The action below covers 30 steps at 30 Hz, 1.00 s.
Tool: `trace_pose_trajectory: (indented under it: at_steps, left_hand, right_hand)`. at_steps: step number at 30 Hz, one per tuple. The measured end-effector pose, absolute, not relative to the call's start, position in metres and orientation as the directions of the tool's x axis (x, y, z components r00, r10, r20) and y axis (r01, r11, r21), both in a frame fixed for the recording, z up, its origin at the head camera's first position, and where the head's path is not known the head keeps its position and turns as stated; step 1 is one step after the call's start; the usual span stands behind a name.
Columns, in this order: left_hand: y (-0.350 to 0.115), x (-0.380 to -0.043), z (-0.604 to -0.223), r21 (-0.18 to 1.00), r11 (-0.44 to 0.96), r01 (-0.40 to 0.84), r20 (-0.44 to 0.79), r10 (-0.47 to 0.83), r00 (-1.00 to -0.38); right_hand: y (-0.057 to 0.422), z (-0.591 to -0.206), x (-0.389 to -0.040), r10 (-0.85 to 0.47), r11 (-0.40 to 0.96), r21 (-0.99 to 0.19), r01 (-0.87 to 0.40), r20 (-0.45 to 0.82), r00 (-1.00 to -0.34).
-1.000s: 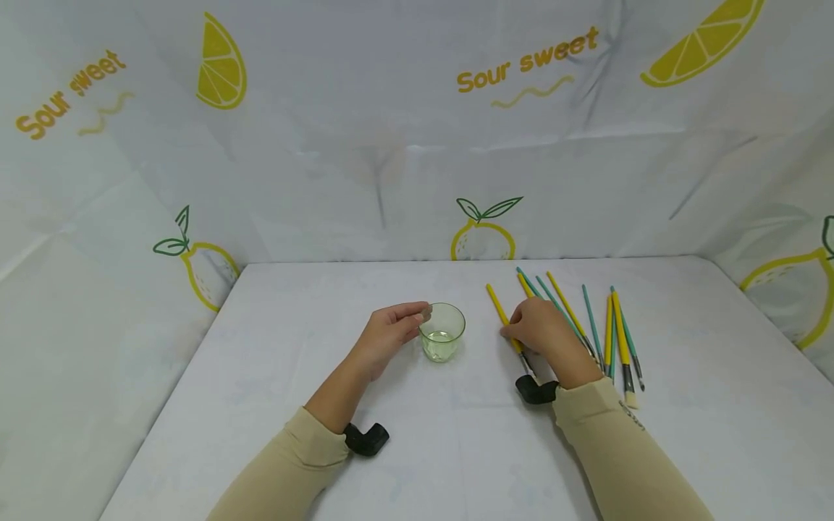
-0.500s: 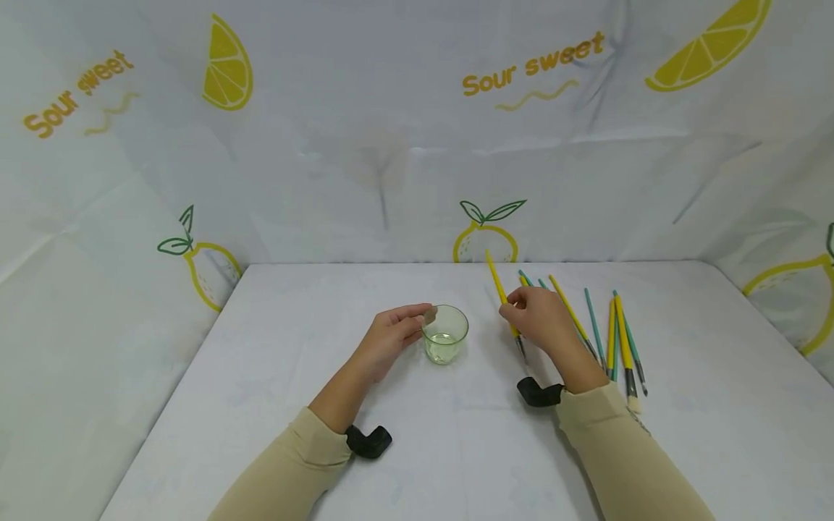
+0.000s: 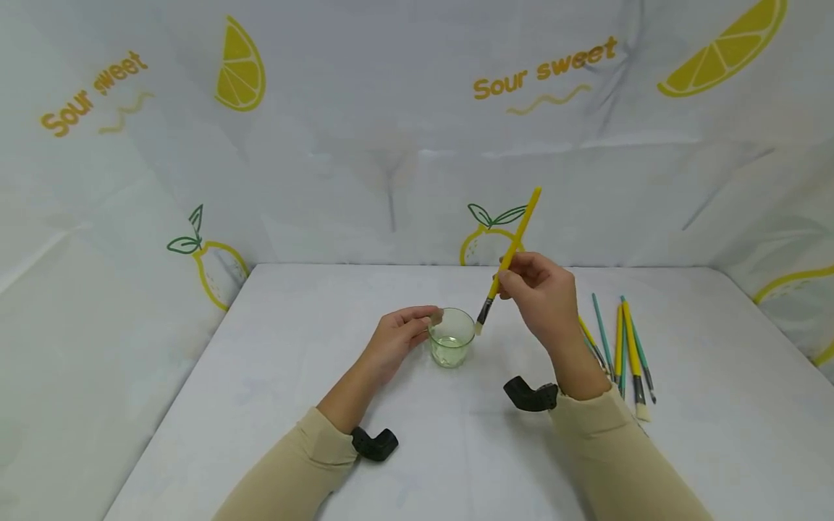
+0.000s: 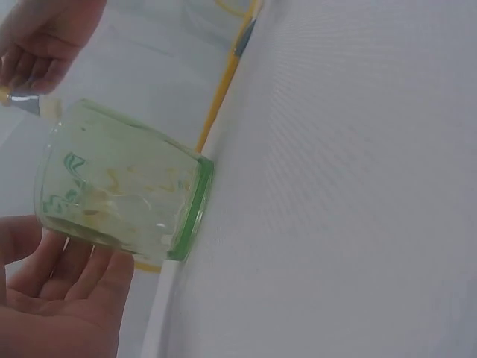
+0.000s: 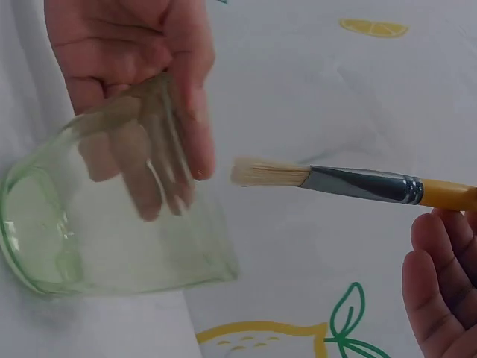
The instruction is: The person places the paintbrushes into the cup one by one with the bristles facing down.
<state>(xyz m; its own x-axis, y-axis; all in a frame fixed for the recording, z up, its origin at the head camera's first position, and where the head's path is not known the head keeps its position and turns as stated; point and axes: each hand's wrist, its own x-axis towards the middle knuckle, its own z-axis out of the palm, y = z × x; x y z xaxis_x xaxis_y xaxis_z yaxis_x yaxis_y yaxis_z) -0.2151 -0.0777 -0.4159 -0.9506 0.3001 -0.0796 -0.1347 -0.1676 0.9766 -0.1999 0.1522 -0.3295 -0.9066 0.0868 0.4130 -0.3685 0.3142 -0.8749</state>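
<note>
Right hand: pinching a yellow-handled, pale-bristled paintbrush, tilting bristles-down just beside the rim of a clear, green-tinted glass cup. Left hand: clasping that cup, standing upright on the white counter.

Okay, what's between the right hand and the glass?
The bristle end of the yellow paintbrush, near the glass; the head and right wrist views show it.

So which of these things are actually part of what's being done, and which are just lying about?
Part of it:
Glass, held by the left fingers
Yellow brush, held by the right fingers, bristles near the glass

Lying about, though perhaps awaiting their turn:
Other yellow and teal brushes

Only background:
Lemon-print backdrop
</note>
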Motion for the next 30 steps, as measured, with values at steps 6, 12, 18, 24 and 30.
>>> trace_pose_trajectory:
  at_steps: [6,12,18,24,30]
  left_hand:
    - [-0.074,-0.215,-0.416,0.978,-0.167,-0.126,-0.073,0.288,-0.955]
    - [-0.076,-0.215,-0.416,0.984,-0.143,-0.101,-0.059,0.271,-0.961]
    - [-0.078,-0.215,-0.418,0.986,-0.142,-0.09,-0.049,0.269,-0.962]
    - [-0.078,-0.216,-0.419,0.984,-0.147,-0.102,-0.059,0.272,-0.96]
    - [-0.078,-0.216,-0.419,0.982,-0.16,-0.103,-0.057,0.275,-0.96]
  right_hand:
    - [0.136,-0.345,-0.209,0.042,0.337,-0.883,-0.325,0.359,-0.932]
    - [0.126,-0.367,-0.219,-0.008,0.465,-0.844,-0.269,0.3,-0.954]
    - [0.12,-0.377,-0.222,-0.041,0.518,-0.826,-0.223,0.236,-0.971]
    - [0.118,-0.381,-0.222,-0.062,0.521,-0.825,-0.217,0.217,-0.974]
    - [0.117,-0.384,-0.223,-0.074,0.528,-0.82,-0.219,0.213,-0.974]
